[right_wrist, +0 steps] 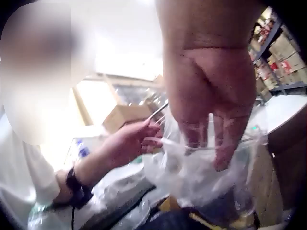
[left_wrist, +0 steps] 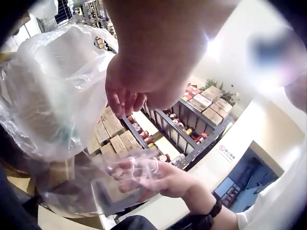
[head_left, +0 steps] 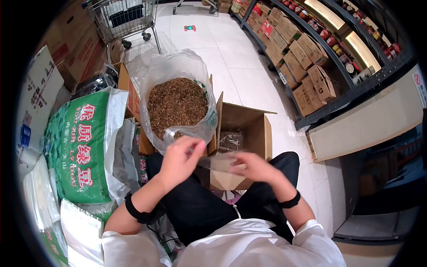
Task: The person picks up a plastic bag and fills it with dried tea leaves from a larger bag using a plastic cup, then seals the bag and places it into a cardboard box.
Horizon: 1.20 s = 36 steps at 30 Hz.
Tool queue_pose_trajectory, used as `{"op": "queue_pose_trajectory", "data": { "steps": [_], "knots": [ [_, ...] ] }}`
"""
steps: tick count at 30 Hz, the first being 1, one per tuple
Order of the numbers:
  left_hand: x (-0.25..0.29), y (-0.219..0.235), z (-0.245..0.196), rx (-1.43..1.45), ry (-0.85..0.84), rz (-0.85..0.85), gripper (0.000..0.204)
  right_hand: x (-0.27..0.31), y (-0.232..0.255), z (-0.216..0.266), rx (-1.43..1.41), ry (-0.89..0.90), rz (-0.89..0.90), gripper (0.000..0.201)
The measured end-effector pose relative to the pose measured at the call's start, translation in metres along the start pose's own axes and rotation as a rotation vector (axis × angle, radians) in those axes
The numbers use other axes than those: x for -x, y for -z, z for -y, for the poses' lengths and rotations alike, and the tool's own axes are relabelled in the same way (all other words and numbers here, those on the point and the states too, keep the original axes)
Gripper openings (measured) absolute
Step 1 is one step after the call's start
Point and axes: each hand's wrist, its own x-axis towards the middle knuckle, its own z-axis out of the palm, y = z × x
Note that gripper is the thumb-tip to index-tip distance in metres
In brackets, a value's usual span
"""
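Between both sets of fingers sits a small clear plastic bag (head_left: 218,162), held up over the person's lap. Left hand (head_left: 180,156) pinches the bag's top edge, fingertips curled narrow around the film. Right hand (head_left: 251,167) has its fingers (right_wrist: 218,143) tucked into the bag's mouth, gripping the other side. Just past the left fingertips is a big clear sack of dried brown stuff (head_left: 177,104). Beyond the right fingers there's an open cardboard box (head_left: 247,129), and off left a green sack (head_left: 80,151).
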Motion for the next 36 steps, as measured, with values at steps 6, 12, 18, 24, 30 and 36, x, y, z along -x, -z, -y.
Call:
{"op": "queue_pose_trajectory", "data": {
  "steps": [6, 12, 18, 24, 30, 36],
  "knots": [
    [-0.002, -0.012, 0.023, 0.237, 0.107, -0.123, 0.035, 0.041, 0.069, 0.014, -0.866, -0.097, -0.108, 0.07],
    [-0.005, -0.002, 0.023, 0.686, 0.378, -0.025, 0.028, 0.041, 0.064, -0.004, -1.026, 0.004, -0.063, 0.085],
    [-0.002, -0.004, 0.018, 0.415, 0.284, -0.129, 0.026, 0.036, 0.059, -0.014, -1.036, 0.039, -0.008, 0.081],
    [-0.006, 0.001, 0.018, 0.392, 0.286, -0.122, 0.023, 0.031, 0.054, -0.015, -1.083, 0.019, -0.022, 0.084],
    [-0.009, 0.006, 0.025, 0.556, 0.265, 0.05, 0.02, 0.032, 0.053, -0.021, -1.118, -0.002, -0.035, 0.082],
    [-0.011, 0.016, 0.014, 0.149, -0.061, 0.014, 0.011, 0.035, 0.052, -0.02, -1.091, -0.007, -0.032, 0.079]
  ]
}}
